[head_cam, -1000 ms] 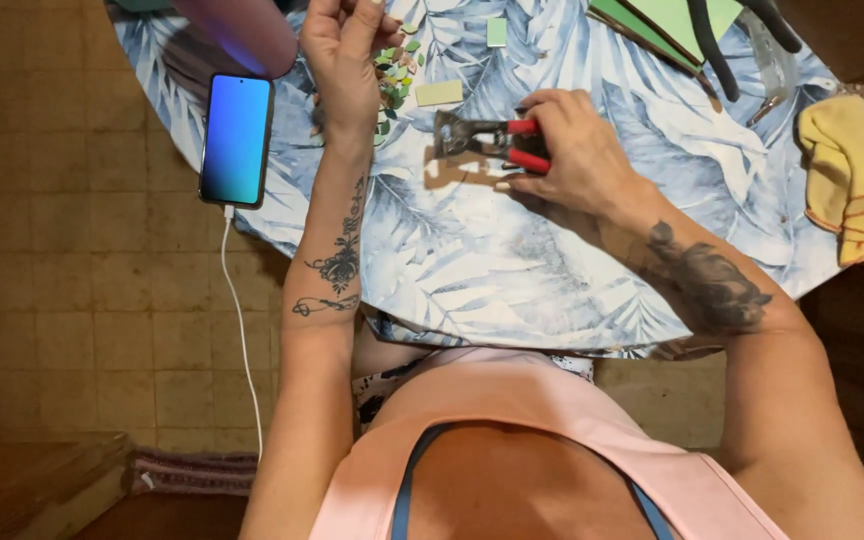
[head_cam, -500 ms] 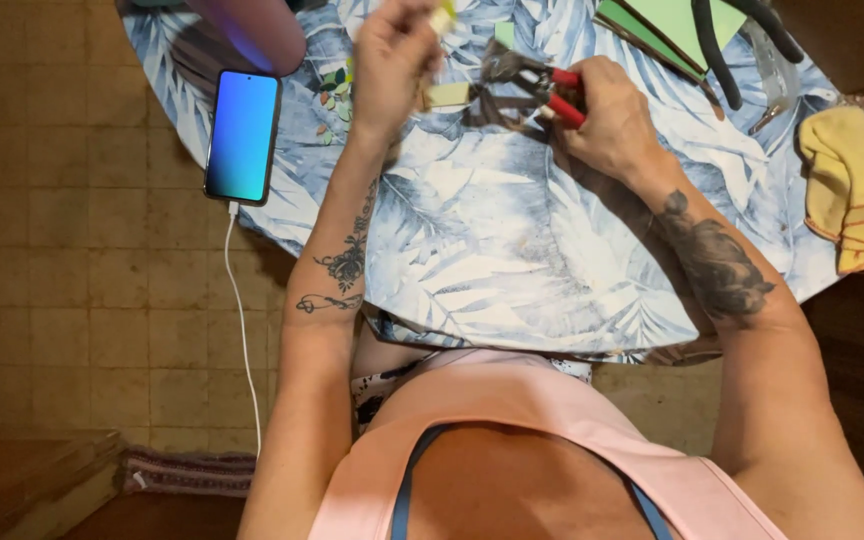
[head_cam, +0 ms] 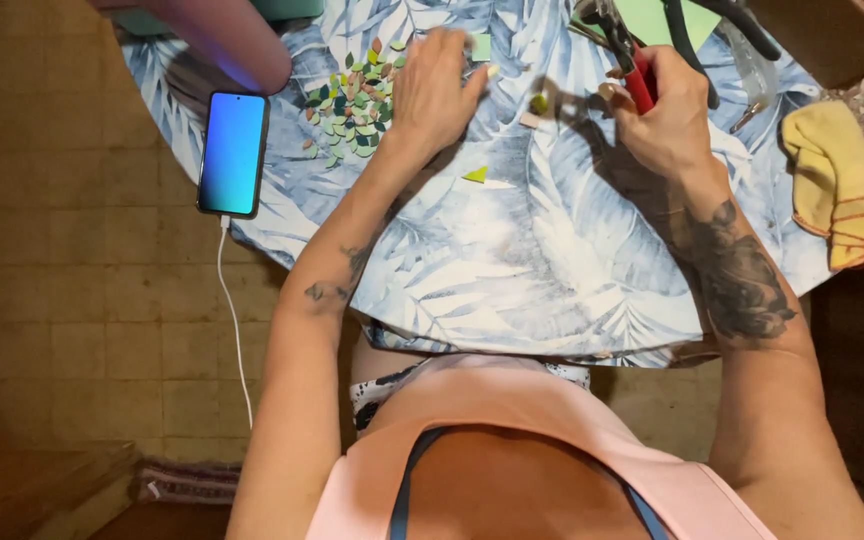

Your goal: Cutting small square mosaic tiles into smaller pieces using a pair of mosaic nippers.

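My right hand [head_cam: 664, 112] is closed round red-handled nippers [head_cam: 620, 45], jaws pointing up and left over the leaf-print tablecloth [head_cam: 512, 260]. My left hand [head_cam: 435, 92] lies blurred on the cloth, fingertips next to a pale green square tile [head_cam: 480, 45]; a pale bit shows at its fingertips, and I cannot tell whether it grips it. A heap of small green and brown leaf-shaped pieces [head_cam: 347, 100] lies just left of that hand. A small green piece [head_cam: 539, 103] sits between my hands, and a yellow-green triangular chip [head_cam: 475, 175] lies nearer to me.
A phone [head_cam: 234, 152] with a lit screen and white cable [head_cam: 232, 320] lies at the table's left edge. A yellow cloth [head_cam: 837, 185] is at the right. Black-handled pliers [head_cam: 687, 35], a green sheet [head_cam: 652, 15] and a wooden block [head_cam: 832, 35] are at the back.
Both hands have moved farther across the table. The left hand dropped from a raised pinch to the cloth beside the leaf pieces. The right hand turned the nippers upright.
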